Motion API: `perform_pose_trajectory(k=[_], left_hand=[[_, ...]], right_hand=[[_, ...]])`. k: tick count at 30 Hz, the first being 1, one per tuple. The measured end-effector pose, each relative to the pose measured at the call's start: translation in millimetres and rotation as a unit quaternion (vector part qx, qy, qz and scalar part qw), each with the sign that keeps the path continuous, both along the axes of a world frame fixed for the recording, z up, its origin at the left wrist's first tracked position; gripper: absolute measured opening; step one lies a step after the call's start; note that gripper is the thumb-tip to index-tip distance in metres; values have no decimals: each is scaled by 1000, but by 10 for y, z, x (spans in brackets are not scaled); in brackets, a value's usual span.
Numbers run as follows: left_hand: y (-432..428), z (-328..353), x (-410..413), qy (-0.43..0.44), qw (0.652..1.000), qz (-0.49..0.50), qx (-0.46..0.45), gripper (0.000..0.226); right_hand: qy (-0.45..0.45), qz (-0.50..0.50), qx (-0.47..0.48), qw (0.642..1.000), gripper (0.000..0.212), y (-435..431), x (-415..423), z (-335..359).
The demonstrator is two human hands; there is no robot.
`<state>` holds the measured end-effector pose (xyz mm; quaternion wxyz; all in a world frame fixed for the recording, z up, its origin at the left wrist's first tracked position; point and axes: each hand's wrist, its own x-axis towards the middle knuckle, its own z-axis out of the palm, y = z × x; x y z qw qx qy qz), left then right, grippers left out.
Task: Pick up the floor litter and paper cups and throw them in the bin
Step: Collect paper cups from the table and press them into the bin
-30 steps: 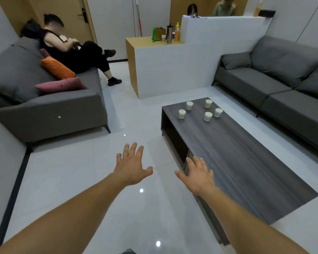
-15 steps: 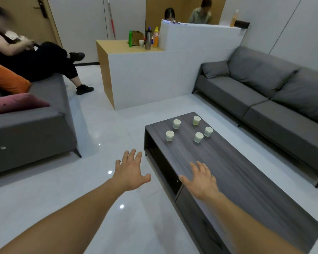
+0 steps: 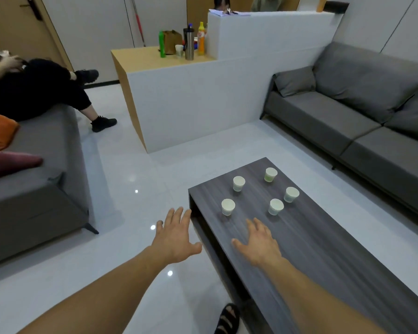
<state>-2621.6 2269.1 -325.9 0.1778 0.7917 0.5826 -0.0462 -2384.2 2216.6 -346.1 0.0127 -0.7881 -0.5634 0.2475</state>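
Five paper cups [image 3: 261,191] stand upright and apart from one another in a loose cluster at the far end of the dark wooden coffee table [image 3: 323,249]. The person's left hand [image 3: 174,239] hangs over the white floor just beside the table's near edge, fingers spread and empty; the right hand [image 3: 258,244] is above the tabletop, also splayed and holding nothing, short of the nearest two cups. No bin shows in this view, and no litter can be made out on the glossy floor (the bright spots look like lamp reflections, though a small scrap could hide among them). The likely trouble from here is a hasty reach: the cups are light and may still hold liquid, which cannot be told from this angle, so a brushing finger could tip one and spill across the table. Gripping too hard would crush a thin wall. A sandalled foot [image 3: 227,319] is close to the table's corner, so a forward step risks a knock.
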Motion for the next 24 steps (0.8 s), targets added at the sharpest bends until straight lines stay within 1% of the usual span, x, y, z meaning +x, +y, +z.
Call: perform_pose_trajectory(k=[4, 11, 15, 18, 22, 24], left_hand=[[584, -22, 228, 12, 1000, 12, -15, 100], [1507, -319, 633, -19, 998, -10, -65, 99], [2174, -713, 802, -32, 994, -37, -98, 98], [2648, -1086, 870, -32, 989, -62, -133, 98], [3192, -1631, 880, -17, 978, -116, -171, 96], [3400, -1915, 893, -26, 972, -141, -185, 95]], right_hand=[[12, 15, -15, 1000, 85, 653, 232, -106], [22, -2, -57, 998, 88, 1487, 481, -446], [31, -26, -87, 995, 89, 2013, 503, -831], [42, -62, -103, 992, 89, 2426, 475, -1211], [63, -107, -129, 984, 93, 2896, 392, -1781], [61, -121, -137, 981, 94, 3074, 355, -2076]])
